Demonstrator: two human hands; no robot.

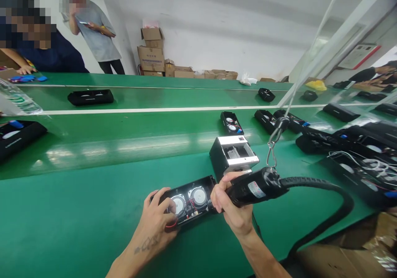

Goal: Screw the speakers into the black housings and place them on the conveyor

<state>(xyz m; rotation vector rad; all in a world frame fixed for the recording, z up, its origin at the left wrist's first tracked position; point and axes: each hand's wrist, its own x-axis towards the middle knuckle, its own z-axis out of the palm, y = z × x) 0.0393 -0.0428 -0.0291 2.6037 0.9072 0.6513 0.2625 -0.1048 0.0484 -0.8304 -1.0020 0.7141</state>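
Observation:
My left hand (161, 214) is closed around the left end of an open black speaker housing (194, 218), which lies on the green mat. Inside the housing sit two round speaker drivers with pale centres, with red wire near my fingers. My right hand (232, 205) is wrapped around a black electric screwdriver (256, 187), held tilted with its front end toward the housing's right end. The tip is hidden behind my fingers. A thick black cable leaves the screwdriver's rear, and a metal hook (271, 152) on a cord meets it from above. Just behind stands a black and silver screw feeder (234, 154).
More black speaker housings (232, 123) lie along the green conveyor (155, 123), with a crowded pile (353, 141) at right. White cables (369, 166) rest on that pile. A cardboard box (338, 261) stands at lower right. Across the line are two people and stacked cartons (151, 58).

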